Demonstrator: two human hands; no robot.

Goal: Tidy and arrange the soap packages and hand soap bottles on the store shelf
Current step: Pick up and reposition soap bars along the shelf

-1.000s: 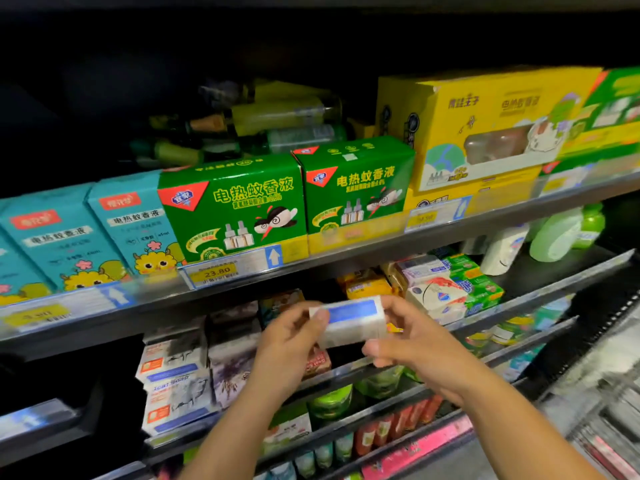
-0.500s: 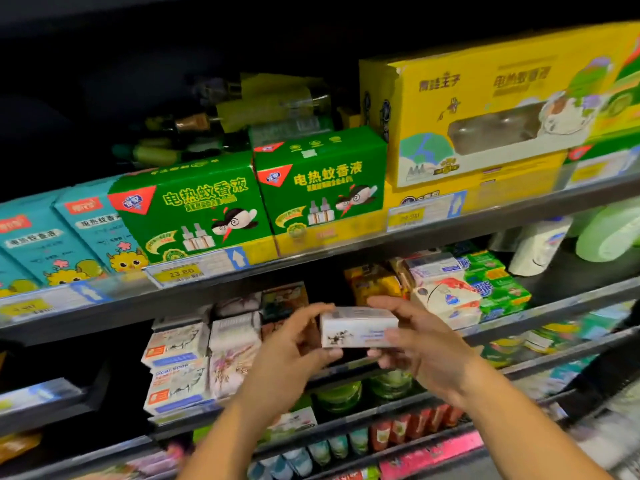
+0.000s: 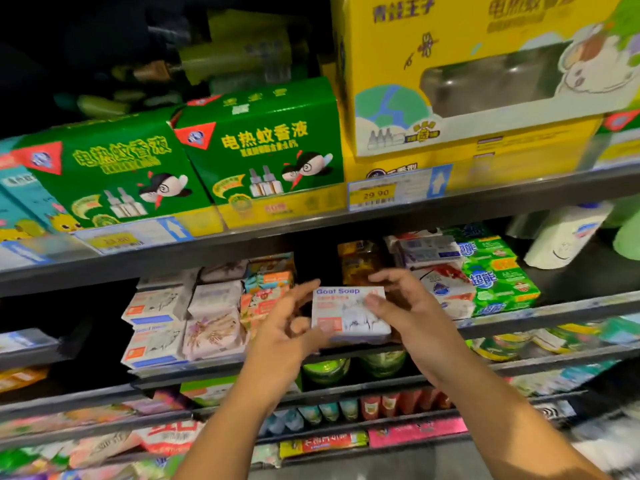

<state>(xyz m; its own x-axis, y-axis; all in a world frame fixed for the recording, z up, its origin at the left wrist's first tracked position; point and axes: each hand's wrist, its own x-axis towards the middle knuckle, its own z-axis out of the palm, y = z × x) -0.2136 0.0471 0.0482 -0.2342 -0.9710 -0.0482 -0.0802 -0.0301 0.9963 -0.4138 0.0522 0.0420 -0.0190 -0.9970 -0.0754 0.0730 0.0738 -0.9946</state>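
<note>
A white Goat Soap box (image 3: 346,315) with blue lettering sits at the front of the soap shelf (image 3: 554,311), its printed face towards me. My right hand (image 3: 408,317) grips its right end, thumb on the front and fingers over the top. My left hand (image 3: 284,327) is at its left end with fingers spread; its thumb touches the lower left corner. Stacked white soap boxes (image 3: 156,327) and floral ones (image 3: 214,323) stand to the left. Green soap packs (image 3: 498,275) lie to the right, and a white hand soap bottle (image 3: 561,233) stands beyond them.
Above, an upper shelf (image 3: 242,237) carries green mosquito-liquid boxes (image 3: 263,150) and a large yellow box (image 3: 478,74), close over my hands. Below the soap shelf are rows of green tubs (image 3: 325,370) and small tubes (image 3: 346,408).
The box has turned from its blue edge to its printed front and moved in to the shelf. My left hand has loosened from it. The view has come much closer to the shelves.
</note>
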